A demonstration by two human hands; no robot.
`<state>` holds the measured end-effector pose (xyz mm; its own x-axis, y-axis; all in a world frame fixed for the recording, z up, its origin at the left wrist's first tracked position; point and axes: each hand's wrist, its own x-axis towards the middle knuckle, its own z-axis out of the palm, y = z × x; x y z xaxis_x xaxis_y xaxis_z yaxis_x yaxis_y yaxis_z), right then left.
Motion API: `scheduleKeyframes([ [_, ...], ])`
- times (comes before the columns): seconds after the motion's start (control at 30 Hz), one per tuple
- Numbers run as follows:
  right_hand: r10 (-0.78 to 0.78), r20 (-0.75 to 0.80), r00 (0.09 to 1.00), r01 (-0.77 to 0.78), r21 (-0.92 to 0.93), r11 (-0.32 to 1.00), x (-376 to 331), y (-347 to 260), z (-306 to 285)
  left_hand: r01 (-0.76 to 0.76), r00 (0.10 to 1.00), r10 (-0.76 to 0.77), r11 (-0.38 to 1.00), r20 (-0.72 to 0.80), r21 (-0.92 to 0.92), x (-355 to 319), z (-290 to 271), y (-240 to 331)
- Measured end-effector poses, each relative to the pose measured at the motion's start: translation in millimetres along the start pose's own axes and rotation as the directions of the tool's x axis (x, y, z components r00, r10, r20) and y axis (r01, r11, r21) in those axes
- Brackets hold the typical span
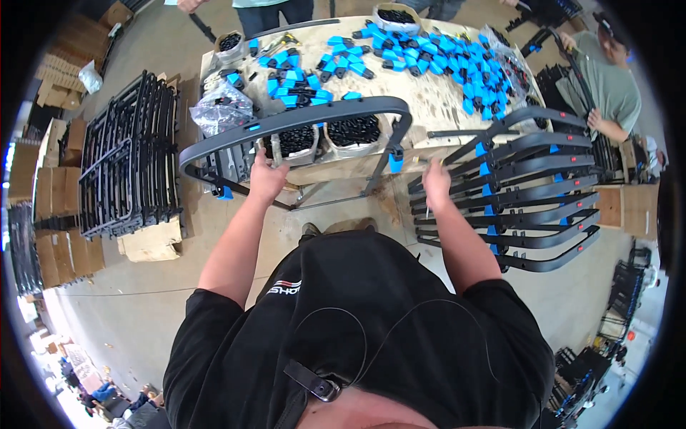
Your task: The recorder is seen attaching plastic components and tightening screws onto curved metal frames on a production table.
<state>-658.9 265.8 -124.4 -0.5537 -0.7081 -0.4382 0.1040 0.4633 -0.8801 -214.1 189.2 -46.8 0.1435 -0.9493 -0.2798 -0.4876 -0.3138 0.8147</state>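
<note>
A long black curved frame (pixel 300 113) leans across the near edge of the wooden table (pixel 414 93), with blue pieces fitted on its ends, one being the blue corner piece (pixel 396 161). Just below its top bar is my left hand (pixel 268 177), thumb and fingers apart, beside a box of small black parts (pixel 297 141). What its fingertips touch is hard to see. My right hand (pixel 435 184) is closed, slightly blurred, between that frame and a stack of similar frames (pixel 550 187). Something thin pokes out below the fist, too small to name.
Many blue pieces (pixel 429 56) lie over the table. A second box of black parts (pixel 352 133) and a clear plastic bag (pixel 223 109) are near its front. Black racks (pixel 132 157) stand at left. A co-worker (pixel 607 82) handles another black bar at right; others stand across the table.
</note>
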Motion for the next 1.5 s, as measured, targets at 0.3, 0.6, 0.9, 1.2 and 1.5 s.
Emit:
scheduleKeyframes([
  [0.3,0.291,0.629,0.72,-0.275,-0.127,0.953,-128.8,-78.9,190.7,0.125,0.975,-0.092,0.979,0.201,-0.159,-75.9,-53.2,-101.1],
  [0.6,0.241,0.469,0.85,0.019,-0.484,0.875,-147.3,-86.5,252.3,0.157,0.944,-0.152,0.988,0.292,0.007,-105.6,-107.4,-156.0],
  [0.9,-0.331,-0.101,0.938,0.207,-0.604,0.77,-102.9,-25.4,84.1,-0.418,0.826,0.373,0.908,-0.423,-0.017,-39.9,-160.3,-98.3],
  [1.2,-0.137,-0.078,0.988,0.049,-0.675,0.736,-57.2,-60.1,109.1,-0.51,0.84,0.541,0.758,0.045,0.406,-15.3,-188.6,111.5],
  [1.5,0.375,0.281,0.883,0.105,-0.899,0.425,-68.5,-150.7,81.1,-0.588,0.759,0.647,0.633,0.073,0.504,-7.5,-181.9,112.8],
])
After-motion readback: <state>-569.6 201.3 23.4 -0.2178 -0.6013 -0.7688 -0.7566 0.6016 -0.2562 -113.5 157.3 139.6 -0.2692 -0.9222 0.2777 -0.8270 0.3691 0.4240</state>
